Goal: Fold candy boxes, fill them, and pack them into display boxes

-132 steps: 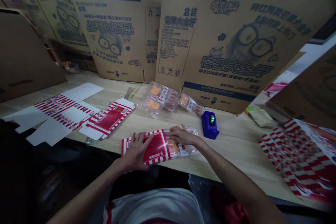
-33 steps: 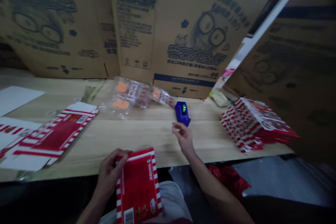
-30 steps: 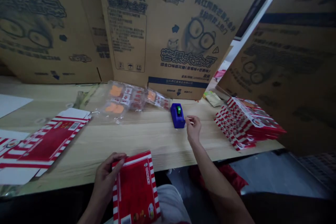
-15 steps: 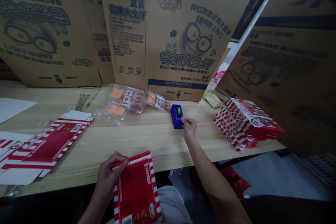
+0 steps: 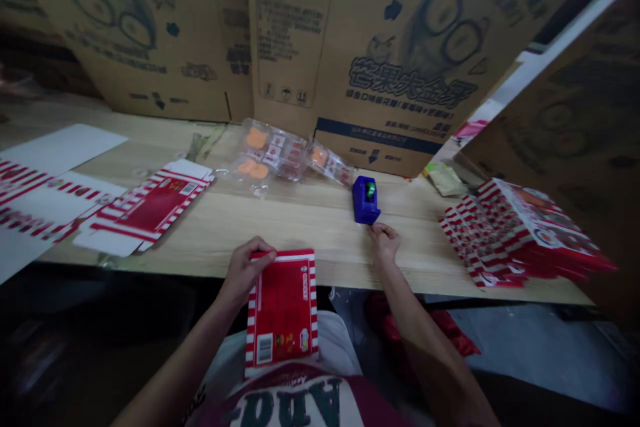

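My left hand [image 5: 249, 271] grips the top left corner of a flat red box [image 5: 283, 307] with red-and-white striped edges, thumb on its face. The box is held over my lap at the table's front edge, its barcode side up. My right hand [image 5: 385, 240] is closed in a pinch just at the front end of a blue tape dispenser [image 5: 366, 203]. A green roll [image 5: 371, 189] sits in that dispenser. Anything between the right fingertips is too small to make out.
Clear packets with orange pieces [image 5: 270, 153] lie behind, before large cardboard cartons [image 5: 300, 27]. Striped boxes [image 5: 520, 233] are stacked at the right. A part-folded red box [image 5: 155, 203] and flat white-and-red card sheets [image 5: 65, 153] lie at the left.
My view has tilted down and shifted left. My right hand has drawn from the dispenser's right side to just below its front end. The left hand still holds the red box, now more upright in view.
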`<state>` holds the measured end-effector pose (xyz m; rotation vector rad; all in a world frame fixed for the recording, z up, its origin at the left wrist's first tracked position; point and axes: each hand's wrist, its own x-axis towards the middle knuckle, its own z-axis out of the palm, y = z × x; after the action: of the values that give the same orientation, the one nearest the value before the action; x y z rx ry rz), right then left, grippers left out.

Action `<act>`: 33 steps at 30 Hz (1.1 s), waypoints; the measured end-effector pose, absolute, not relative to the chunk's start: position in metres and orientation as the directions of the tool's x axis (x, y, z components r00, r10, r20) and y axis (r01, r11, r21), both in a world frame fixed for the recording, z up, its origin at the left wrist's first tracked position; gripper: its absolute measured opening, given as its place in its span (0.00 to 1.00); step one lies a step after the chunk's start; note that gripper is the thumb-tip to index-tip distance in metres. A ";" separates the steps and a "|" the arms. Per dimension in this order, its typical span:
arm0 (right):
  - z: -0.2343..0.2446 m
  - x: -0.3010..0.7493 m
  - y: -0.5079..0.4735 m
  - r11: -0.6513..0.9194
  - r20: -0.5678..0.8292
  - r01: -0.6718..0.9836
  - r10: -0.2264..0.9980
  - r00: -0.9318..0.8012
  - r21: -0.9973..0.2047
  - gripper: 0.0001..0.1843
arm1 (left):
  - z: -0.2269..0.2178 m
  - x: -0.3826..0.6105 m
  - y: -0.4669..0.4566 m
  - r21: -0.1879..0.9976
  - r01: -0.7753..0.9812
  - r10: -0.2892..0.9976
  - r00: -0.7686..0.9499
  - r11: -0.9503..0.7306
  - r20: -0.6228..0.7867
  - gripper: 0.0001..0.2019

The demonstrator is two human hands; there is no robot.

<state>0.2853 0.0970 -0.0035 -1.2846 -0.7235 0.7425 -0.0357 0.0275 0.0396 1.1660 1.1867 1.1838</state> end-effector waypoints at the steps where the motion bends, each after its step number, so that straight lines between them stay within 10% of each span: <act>1: 0.002 0.282 0.095 0.103 0.042 -0.087 0.850 0.526 -0.991 0.16 | 0.040 -0.034 0.028 0.998 -0.045 0.999 0.027 0.039 -0.038 0.09; 6: 0.060 0.234 0.104 0.008 -0.014 0.081 0.963 -0.271 -0.997 0.16 | 0.040 -0.024 0.029 0.997 -0.064 0.997 0.072 0.035 -0.030 0.08; 10: 0.102 0.179 0.118 0.287 -0.118 0.260 0.432 -0.894 -0.922 0.19 | 0.044 -0.018 0.030 0.999 -0.051 0.994 0.106 -0.005 0.010 0.07; 16: 0.112 0.143 0.129 0.641 -0.254 0.514 0.457 -0.852 -0.570 0.20 | 0.046 -0.023 0.026 0.999 0.009 0.994 0.099 -0.049 0.048 0.06; 22: 0.073 0.156 0.134 -0.063 -0.614 0.612 0.148 -0.775 -0.788 0.36 | 0.067 -0.020 0.016 0.982 0.059 0.962 0.216 -0.181 0.165 0.06; 26: 0.052 0.156 0.123 -0.391 -0.577 0.533 -0.007 -0.817 -0.750 0.42 | 0.075 -0.021 0.009 0.959 0.087 0.927 0.294 -0.269 0.234 0.06; 33: 0.111 0.138 0.144 0.462 -0.284 0.324 0.157 -0.946 -0.825 0.14 | 0.059 -0.038 0.019 0.978 0.179 0.984 0.159 -0.108 0.080 0.06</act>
<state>0.1384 0.1436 0.1111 -0.4695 -2.8262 1.6577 -0.0382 0.0191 0.0585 1.4857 1.1829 1.0681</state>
